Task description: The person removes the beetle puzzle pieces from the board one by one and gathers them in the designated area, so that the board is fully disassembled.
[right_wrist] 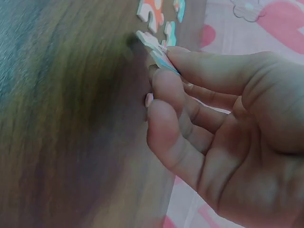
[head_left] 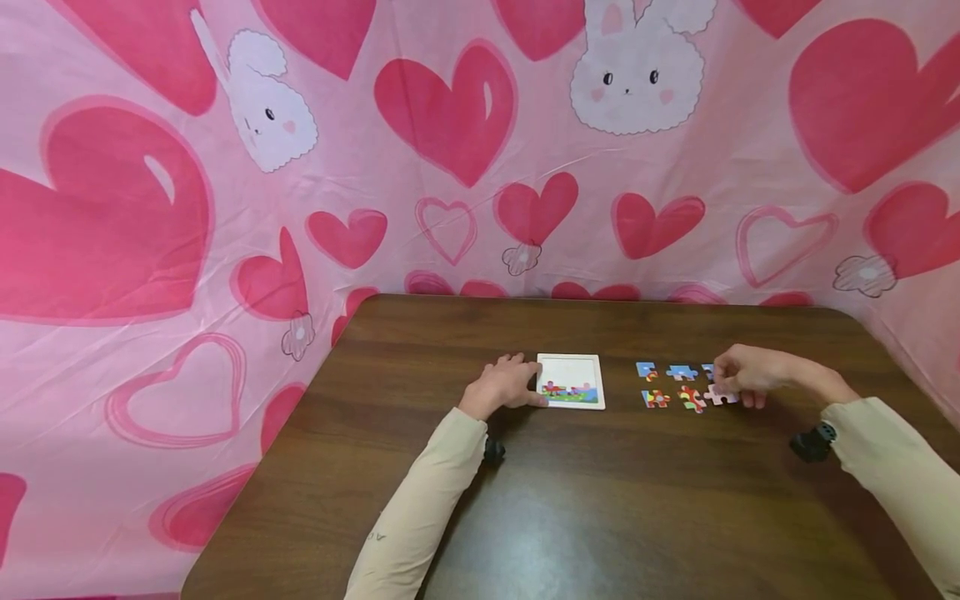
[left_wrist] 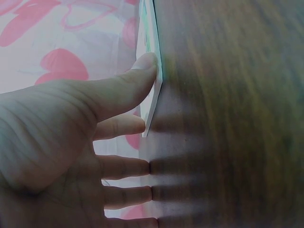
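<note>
A white-framed jigsaw tray (head_left: 602, 393) lies on the table, its lower part filled with a colourful picture and its upper part plain white. At the tray's left edge rests my left hand (head_left: 501, 385), fingers spread and fairly straight; in the left wrist view the thumb (left_wrist: 137, 78) lies on the frame. To the right, my right hand (head_left: 757, 371) pinches a jigsaw piece (right_wrist: 159, 53) between thumb and fingertips, tilted up from the table. Just left of that hand are loose pieces in two rows, among them a red and yellow one (head_left: 692, 400) and a blue one (head_left: 682, 372).
The brown wooden table (head_left: 570, 517) reaches back to a pink cloth (head_left: 465, 167) printed with hearts and rabbits. Another blue piece (head_left: 708, 371) is partly hidden by my right hand. Both wrists wear black cameras.
</note>
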A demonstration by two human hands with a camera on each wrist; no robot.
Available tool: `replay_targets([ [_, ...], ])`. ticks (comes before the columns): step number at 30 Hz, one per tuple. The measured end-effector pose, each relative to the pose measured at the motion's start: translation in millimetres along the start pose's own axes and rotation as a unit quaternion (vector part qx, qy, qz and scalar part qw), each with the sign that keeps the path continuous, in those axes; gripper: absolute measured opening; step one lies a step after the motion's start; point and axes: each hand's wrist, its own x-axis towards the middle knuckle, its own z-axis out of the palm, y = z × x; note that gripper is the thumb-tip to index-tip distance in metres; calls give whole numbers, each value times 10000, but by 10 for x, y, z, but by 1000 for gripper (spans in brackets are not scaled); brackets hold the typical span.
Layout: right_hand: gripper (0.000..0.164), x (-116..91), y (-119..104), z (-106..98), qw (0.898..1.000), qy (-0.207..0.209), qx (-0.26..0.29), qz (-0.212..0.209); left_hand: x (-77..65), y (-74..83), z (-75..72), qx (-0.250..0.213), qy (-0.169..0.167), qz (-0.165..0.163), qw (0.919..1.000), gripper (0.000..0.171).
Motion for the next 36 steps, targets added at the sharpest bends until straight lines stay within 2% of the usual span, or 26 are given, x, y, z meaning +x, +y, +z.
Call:
replay_targets([
  [8,9,-51,43,5,9996,160,-56,209,-18,3,-28,-6,-20,-23,10000,66],
  [16,22,-71,63,18,9983,347,-105,445,-27,7,-51,-61,-35,10,10000,68],
  [23,30,-94,-35,75,9923,714,-742,689,-35,-9,-34,-38,-11,-19,10000,67],
  [31,33,-99,-83,121,9867,633,-1073,1041,-43,-17,-18,-37,-20,14,10000,66],
  [36,37,-122,-84,136,9877,616,-972,1063,-58,-21,-12,22,-18,38,10000,63],
])
